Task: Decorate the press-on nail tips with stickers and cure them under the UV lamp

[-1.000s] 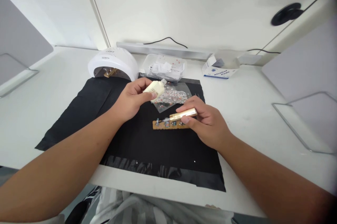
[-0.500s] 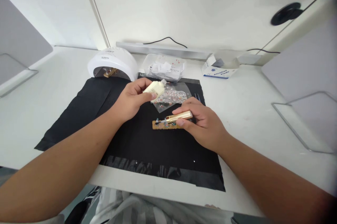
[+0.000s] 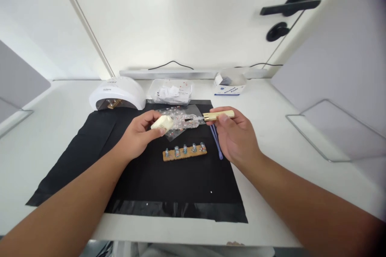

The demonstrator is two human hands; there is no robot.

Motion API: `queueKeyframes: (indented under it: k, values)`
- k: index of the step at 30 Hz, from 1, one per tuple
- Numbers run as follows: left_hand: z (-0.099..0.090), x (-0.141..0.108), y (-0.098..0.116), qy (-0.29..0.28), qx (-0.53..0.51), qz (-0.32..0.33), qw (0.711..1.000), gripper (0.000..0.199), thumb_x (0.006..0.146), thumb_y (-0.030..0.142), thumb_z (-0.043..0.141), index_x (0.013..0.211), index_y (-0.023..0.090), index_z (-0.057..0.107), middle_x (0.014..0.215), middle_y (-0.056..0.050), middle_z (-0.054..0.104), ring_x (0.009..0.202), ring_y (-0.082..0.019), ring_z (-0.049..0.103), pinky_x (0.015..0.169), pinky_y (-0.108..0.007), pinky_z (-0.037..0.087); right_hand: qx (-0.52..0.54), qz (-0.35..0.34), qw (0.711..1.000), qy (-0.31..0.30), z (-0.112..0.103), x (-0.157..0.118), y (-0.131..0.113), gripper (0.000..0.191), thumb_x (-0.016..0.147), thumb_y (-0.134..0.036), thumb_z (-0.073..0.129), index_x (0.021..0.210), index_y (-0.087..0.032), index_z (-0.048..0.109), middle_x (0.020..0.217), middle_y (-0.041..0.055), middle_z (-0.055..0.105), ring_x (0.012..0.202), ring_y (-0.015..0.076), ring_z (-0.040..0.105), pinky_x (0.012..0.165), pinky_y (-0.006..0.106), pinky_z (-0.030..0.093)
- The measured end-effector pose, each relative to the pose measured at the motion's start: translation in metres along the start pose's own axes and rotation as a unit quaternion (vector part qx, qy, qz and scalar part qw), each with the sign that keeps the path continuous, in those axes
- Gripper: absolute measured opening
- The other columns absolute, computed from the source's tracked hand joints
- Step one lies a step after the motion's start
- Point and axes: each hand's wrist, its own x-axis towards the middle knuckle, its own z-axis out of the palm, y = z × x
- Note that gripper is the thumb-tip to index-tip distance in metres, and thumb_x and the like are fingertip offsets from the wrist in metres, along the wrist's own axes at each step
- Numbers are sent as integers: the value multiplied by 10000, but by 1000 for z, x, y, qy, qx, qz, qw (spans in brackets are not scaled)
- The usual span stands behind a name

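My left hand (image 3: 140,134) is closed round a cream ribbed nail polish bottle (image 3: 163,124), tilted with its neck to the right. In my right hand (image 3: 238,132) is the gold-capped polish brush (image 3: 218,116), its dark bristle tip pointing left at the bottle, a short gap apart. Below them a wooden strip (image 3: 184,153) lies on the black mat (image 3: 181,180), carrying several nail tips with blue-green and glittery decoration. Behind the hands, a clear packet of small decorations (image 3: 193,110) lies on the mat, partly covered by the bottle and brush.
A white nail lamp (image 3: 119,92) stands at the back left with a wooden piece inside. Beside it is a clear tub of white packets (image 3: 170,92). An alcohol pads box (image 3: 230,88) stands at the back right. A purple tool (image 3: 217,142) lies near my right hand.
My right hand has lifted the brush off the nail strip and brought it up level with the bottle. The strip is now fully visible. The camera view has shifted.
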Motion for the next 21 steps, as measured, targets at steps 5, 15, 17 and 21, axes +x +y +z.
queueKeyframes:
  k: [5, 15, 17, 21]
  values:
    - [0, -4, 1, -33, 47, 30, 998, 183, 798, 293, 721, 938, 194, 657, 850, -12, 595, 780, -152, 540, 716, -258, 412, 0, 24, 1000, 11, 1, 4, -1, 281, 757, -512, 709, 843, -248, 676, 807, 9, 704, 732, 173, 658, 781, 381, 557]
    - [4, -6, 9, -76, 136, 52, 986, 157, 840, 309, 662, 927, 181, 637, 865, -27, 573, 802, -169, 523, 718, -278, 393, 11, 30, 999, -28, 1, 3, -3, 267, 771, -492, 708, 850, -239, 683, 785, -1, 708, 738, 166, 667, 811, 374, 543]
    - [5, -6, 10, -76, 148, 54, 985, 163, 841, 320, 656, 924, 182, 637, 874, -32, 580, 819, -177, 529, 720, -281, 396, 0, 32, 999, -30, 1, 3, -4, 264, 780, -489, 698, 853, -235, 681, 781, 0, 705, 740, 167, 667, 810, 376, 542]
    - [5, -7, 12, -78, 168, 62, 981, 171, 843, 329, 652, 933, 184, 638, 875, -35, 581, 827, -186, 533, 738, -295, 401, -14, 25, 999, -38, 1, 2, -3, 251, 796, -479, 684, 851, -234, 677, 776, -1, 700, 736, 163, 659, 791, 367, 545]
